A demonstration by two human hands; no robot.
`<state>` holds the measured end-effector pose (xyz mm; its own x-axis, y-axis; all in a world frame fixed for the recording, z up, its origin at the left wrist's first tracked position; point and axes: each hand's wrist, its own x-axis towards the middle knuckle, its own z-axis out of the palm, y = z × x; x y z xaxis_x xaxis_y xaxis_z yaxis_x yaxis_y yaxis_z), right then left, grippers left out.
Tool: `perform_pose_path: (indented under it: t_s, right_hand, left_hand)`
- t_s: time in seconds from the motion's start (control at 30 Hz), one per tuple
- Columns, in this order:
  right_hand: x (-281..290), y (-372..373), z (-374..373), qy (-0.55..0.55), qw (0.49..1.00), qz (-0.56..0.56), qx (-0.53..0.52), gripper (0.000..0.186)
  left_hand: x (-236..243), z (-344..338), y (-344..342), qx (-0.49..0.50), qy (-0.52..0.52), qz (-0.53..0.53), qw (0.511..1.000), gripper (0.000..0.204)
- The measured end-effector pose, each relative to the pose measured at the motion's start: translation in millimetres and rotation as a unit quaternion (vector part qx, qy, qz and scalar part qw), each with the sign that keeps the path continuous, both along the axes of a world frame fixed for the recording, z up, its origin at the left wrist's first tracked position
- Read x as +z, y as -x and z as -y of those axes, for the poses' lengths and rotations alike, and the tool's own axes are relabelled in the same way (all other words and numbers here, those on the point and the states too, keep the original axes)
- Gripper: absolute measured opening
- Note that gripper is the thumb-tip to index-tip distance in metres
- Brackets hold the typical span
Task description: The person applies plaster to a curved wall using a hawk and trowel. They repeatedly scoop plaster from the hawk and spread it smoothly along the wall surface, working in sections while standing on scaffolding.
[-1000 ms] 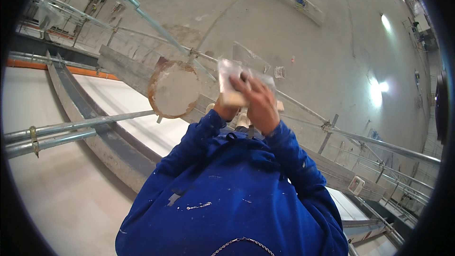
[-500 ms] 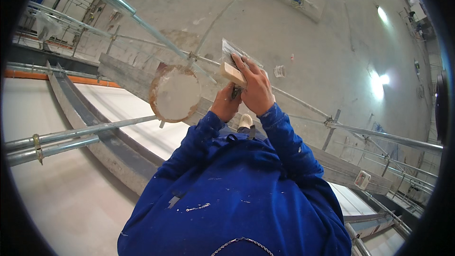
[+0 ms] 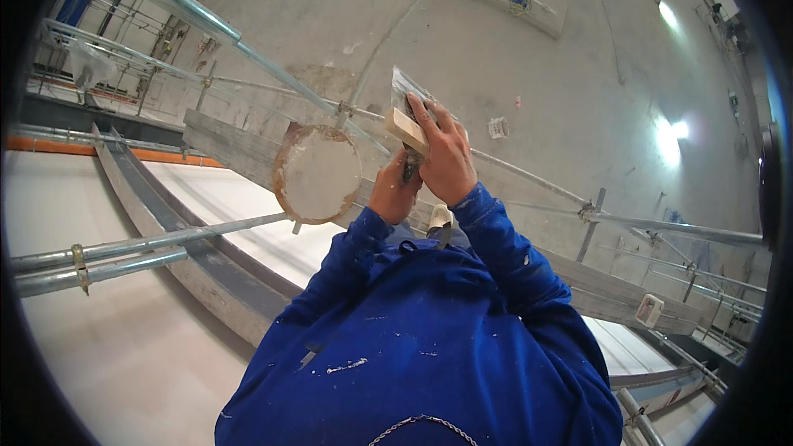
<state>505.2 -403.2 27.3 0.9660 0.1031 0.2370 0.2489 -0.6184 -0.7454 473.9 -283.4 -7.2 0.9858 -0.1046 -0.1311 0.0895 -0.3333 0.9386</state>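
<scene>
My hands are close together in front of my body. My right hand (image 3: 447, 158) grips a plastering trowel (image 3: 405, 130) with a pale wooden handle and a flat, smeared metal blade. Its fingers stretch along the blade, which points away from me. Just below the handle, my left hand (image 3: 395, 191) is closed against the trowel's near end. A dark, smeared piece shows between the two hands; I cannot make out what it is. Left of my hands stands a round tub (image 3: 320, 175) of pale plaster with a crusted brown rim.
I stand on scaffold planks (image 3: 578, 279) high above a concrete floor (image 3: 529, 66). Metal guard rails (image 3: 537, 179) run beyond the planks, and more poles (image 3: 140, 246) cross at left. A curved grey beam (image 3: 178, 244) lies over white panels. A small white container (image 3: 649, 310) sits on the planks at right.
The view has shifted slightly, so the tub and planks appear a little lower and further right. Both hands keep nearly the same hold on the trowel.
</scene>
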Motion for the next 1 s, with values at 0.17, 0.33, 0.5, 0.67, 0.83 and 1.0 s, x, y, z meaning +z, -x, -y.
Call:
perform_pose_path:
  t_s: [0.17,0.33,0.5,0.67,0.83,1.0]
  right_hand:
    - [7.1,15.8,-3.5,0.01,1.0,0.018,0.022,0.077]
    - [0.8,17.2,7.6,0.012,1.0,0.004,0.013,0.078]
    - [-9.2,7.7,12.6,-0.015,1.0,0.003,-0.015,0.077]
    - [-0.5,25.3,4.6,-0.011,1.0,0.028,0.004,0.079]
    - [-55.0,-20.0,58.2,-0.147,0.988,0.029,-0.037,0.07]
    - [-46.2,-8.1,101.8,-0.137,0.983,-0.006,-0.119,0.067]
  left_hand:
    - [-22.9,-8.0,1.2,-0.018,-0.007,0.001,1.0,0.026]
    - [-22.4,2.3,4.5,0.004,-0.028,0.201,0.979,0.027]
    - [0.8,4.4,6.7,-0.006,0.042,-0.043,0.998,0.027]
    - [-5.6,-1.2,5.8,0.004,0.037,0.025,0.999,0.025]
    - [17.5,-15.3,2.8,-0.036,0.024,-0.059,0.997,0.017]
    - [51.5,-26.6,-10.3,-0.007,0.101,-0.072,0.992,0.02]
